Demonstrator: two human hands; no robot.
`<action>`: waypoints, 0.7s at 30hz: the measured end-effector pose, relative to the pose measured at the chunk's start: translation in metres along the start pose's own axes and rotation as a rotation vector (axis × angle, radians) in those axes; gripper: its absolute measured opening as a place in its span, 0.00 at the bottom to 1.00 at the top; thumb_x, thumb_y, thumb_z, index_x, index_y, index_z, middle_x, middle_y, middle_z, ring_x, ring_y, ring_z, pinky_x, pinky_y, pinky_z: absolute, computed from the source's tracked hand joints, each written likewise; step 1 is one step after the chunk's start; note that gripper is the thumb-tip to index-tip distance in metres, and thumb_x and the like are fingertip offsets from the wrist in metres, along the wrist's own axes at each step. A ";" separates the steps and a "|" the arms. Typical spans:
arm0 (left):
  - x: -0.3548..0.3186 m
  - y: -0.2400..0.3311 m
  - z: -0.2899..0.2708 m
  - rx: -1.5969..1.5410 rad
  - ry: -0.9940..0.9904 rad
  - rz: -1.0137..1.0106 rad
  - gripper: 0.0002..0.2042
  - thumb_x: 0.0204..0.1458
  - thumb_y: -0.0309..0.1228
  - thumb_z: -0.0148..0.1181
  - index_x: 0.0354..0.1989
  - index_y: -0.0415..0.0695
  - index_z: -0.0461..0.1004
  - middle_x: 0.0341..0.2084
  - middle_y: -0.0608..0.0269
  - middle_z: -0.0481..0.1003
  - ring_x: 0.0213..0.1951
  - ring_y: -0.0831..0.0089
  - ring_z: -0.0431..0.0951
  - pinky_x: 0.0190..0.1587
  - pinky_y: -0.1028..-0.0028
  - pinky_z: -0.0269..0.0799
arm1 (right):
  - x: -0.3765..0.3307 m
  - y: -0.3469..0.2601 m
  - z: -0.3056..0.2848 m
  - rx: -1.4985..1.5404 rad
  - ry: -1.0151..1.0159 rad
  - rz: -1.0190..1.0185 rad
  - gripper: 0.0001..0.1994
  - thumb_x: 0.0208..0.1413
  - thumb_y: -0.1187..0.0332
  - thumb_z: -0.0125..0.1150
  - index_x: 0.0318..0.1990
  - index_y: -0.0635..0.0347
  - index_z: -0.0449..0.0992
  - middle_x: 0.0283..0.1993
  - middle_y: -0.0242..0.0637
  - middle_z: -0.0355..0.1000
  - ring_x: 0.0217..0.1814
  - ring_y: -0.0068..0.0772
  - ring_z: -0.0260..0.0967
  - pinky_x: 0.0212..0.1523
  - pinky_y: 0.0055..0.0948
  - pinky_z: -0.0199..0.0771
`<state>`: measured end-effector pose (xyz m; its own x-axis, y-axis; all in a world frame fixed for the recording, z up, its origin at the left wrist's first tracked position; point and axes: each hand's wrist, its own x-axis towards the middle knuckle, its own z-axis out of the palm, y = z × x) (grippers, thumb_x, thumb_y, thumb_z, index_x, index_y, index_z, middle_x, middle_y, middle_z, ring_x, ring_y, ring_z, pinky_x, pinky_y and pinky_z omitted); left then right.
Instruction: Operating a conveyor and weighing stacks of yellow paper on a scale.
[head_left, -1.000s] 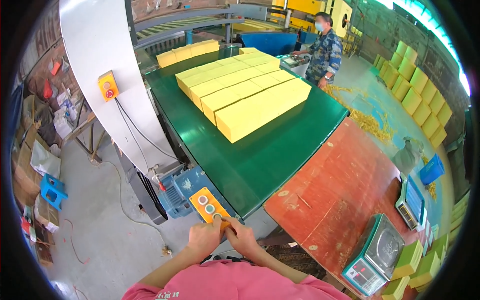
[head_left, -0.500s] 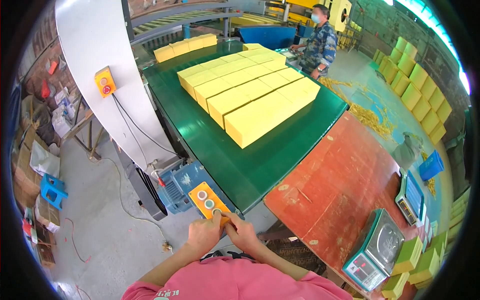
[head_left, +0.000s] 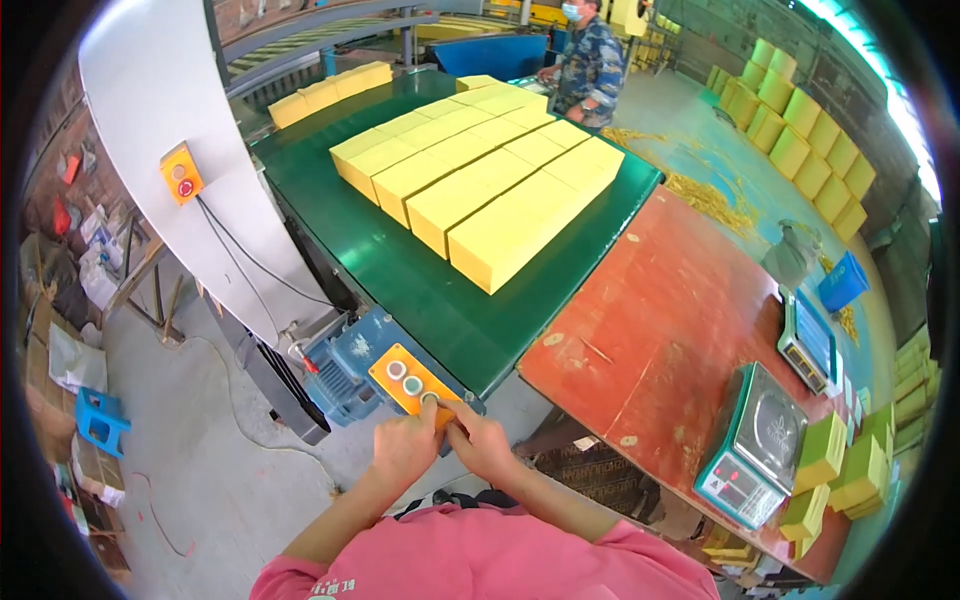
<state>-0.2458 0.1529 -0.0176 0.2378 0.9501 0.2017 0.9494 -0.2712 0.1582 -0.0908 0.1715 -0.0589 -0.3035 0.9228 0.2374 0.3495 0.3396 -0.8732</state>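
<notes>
My left hand rests on the lower end of an orange control box with round buttons. One of its fingers bears on the lowest button, and the others are curled. Beside it, my right hand grips the same end of the box; its fingertips are partly hidden. The box sits by a blue motor at the near left corner of a green conveyor belt. Long rows of yellow paper-like blocks lie side by side on the belt, just ahead of my hands.
Right of the belt stands a red-brown table with two weighing scales and yellow packs. A masked co-worker stands beyond the belt. A white machine panel rises at left, bearing another orange button box.
The yellow blocks have shifted along the belt toward its near end. The whole view has turned slightly. Both my hands stay on the control box.
</notes>
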 end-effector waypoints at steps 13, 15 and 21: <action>0.001 -0.010 0.017 -0.017 0.043 0.023 0.24 0.45 0.37 0.67 0.50 0.41 0.69 0.14 0.58 0.75 0.18 0.60 0.79 0.20 0.64 0.72 | -0.003 -0.006 0.005 -0.054 0.079 -0.022 0.20 0.57 0.70 0.54 0.58 0.53 0.70 0.29 0.50 0.76 0.29 0.53 0.76 0.30 0.46 0.76; 0.001 -0.009 0.015 -0.011 0.041 0.033 0.25 0.45 0.38 0.67 0.51 0.40 0.69 0.14 0.58 0.75 0.18 0.61 0.79 0.20 0.65 0.72 | -0.005 -0.006 0.004 -0.075 0.055 0.015 0.20 0.57 0.71 0.54 0.59 0.52 0.70 0.30 0.50 0.76 0.30 0.54 0.75 0.31 0.45 0.76; -0.002 -0.003 0.011 0.001 0.025 -0.031 0.27 0.43 0.36 0.68 0.52 0.42 0.69 0.17 0.57 0.76 0.21 0.59 0.79 0.25 0.63 0.73 | -0.007 -0.001 0.002 -0.113 -0.008 0.032 0.22 0.57 0.70 0.54 0.61 0.51 0.69 0.32 0.51 0.76 0.32 0.56 0.75 0.32 0.47 0.76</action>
<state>-0.2470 0.1535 -0.0290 0.2027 0.9540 0.2208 0.9564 -0.2413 0.1644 -0.0914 0.1646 -0.0606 -0.2975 0.9322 0.2062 0.4571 0.3287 -0.8265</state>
